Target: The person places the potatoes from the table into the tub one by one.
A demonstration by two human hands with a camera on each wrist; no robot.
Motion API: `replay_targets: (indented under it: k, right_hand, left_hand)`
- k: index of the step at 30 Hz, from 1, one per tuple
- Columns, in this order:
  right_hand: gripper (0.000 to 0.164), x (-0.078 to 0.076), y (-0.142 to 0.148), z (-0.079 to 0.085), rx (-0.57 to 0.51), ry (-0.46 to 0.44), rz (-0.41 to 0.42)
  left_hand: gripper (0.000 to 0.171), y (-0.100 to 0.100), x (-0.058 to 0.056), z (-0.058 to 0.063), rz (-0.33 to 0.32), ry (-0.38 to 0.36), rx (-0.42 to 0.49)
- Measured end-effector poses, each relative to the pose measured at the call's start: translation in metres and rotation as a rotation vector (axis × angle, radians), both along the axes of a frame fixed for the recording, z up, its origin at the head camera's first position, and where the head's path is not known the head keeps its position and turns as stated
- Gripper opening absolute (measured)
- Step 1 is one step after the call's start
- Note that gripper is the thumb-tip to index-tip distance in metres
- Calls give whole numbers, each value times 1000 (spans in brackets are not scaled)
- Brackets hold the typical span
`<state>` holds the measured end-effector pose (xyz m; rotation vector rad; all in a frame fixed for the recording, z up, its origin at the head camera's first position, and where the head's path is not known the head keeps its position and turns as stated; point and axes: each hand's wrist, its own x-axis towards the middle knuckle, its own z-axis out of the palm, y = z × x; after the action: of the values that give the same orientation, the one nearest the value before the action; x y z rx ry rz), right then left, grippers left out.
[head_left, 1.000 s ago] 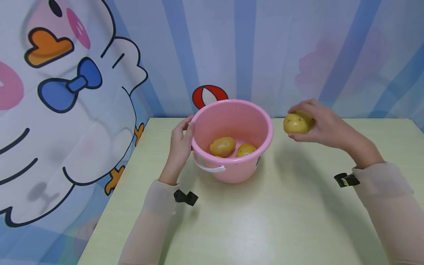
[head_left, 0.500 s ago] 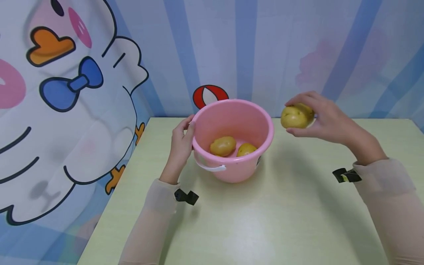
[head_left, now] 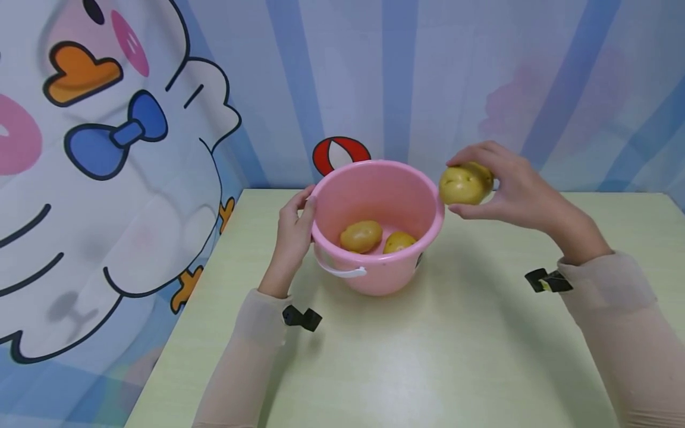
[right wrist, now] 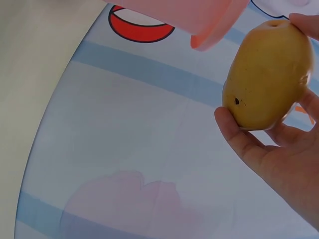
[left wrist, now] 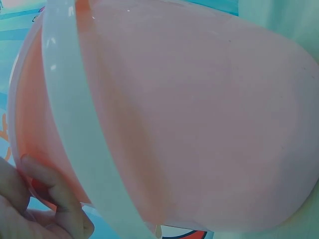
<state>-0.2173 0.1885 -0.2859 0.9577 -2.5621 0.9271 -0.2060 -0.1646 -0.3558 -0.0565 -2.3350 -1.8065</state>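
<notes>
A pink bucket (head_left: 377,276) stands on the table, tilted slightly toward me, with its white handle (head_left: 342,272) hanging down the near left side. Inside lie a potato (head_left: 361,236) and a second potato (head_left: 399,242), partly hidden by the rim. My left hand (head_left: 292,238) grips the bucket's left rim; the left wrist view shows its fingers (left wrist: 62,199) at that rim beside the handle. Off the table, my right hand (head_left: 514,187) holds another potato (head_left: 464,184) between thumb and fingers, right by the bucket's right rim. In the right wrist view this potato (right wrist: 269,74) is plainly whole.
A pale wooden table (head_left: 428,356) bears the bucket. Behind it rises a striped blue wall cloth (head_left: 449,77) with a cartoon bird (head_left: 134,202) printed at the left. Black clips sit on both sleeves (head_left: 605,297).
My right hand has moved left and slightly up with the potato, bringing it close to the bucket's right rim. The left hand and the bucket have stayed in place.
</notes>
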Motion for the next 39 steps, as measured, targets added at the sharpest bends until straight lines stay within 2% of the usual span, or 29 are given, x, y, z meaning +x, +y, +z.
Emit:
replay_targets:
  k: [12, 20, 32, 39]
  right_hand:
    - [58, -1, -15, 6, -9, 5, 48]
    - [60, 1, -27, 7, -28, -33, 76]
    - [57, 1, -38, 1, -35, -57, 107]
    - [53, -4, -39, -2, -47, 22, 132]
  left_hand:
    - [48, -1, 0, 0, 3, 3, -7]
    - [48, -2, 1, 0, 5, 1, -6]
    - [46, 0, 2, 1, 5, 16, -1]
    - [46, 1, 1, 1, 10, 12, 0]
